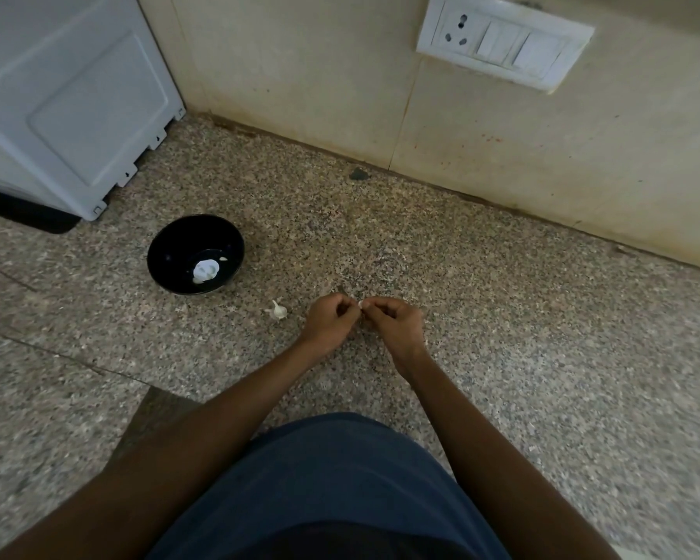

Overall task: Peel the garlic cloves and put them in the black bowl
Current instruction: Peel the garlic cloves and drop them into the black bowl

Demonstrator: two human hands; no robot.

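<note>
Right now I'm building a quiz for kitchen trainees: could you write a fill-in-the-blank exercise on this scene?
1. The left hand and right hand together pinch a small ____ clove.
2. The bowl is coloured ____.
3. The garlic piece on the counter lies between the bowl and the ____ hand.

Missing words: garlic; black; left

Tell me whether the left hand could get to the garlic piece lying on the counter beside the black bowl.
Probably yes. The garlic piece lies just left of the left hand with bare counter between, but that hand is pinching a clove.
</note>
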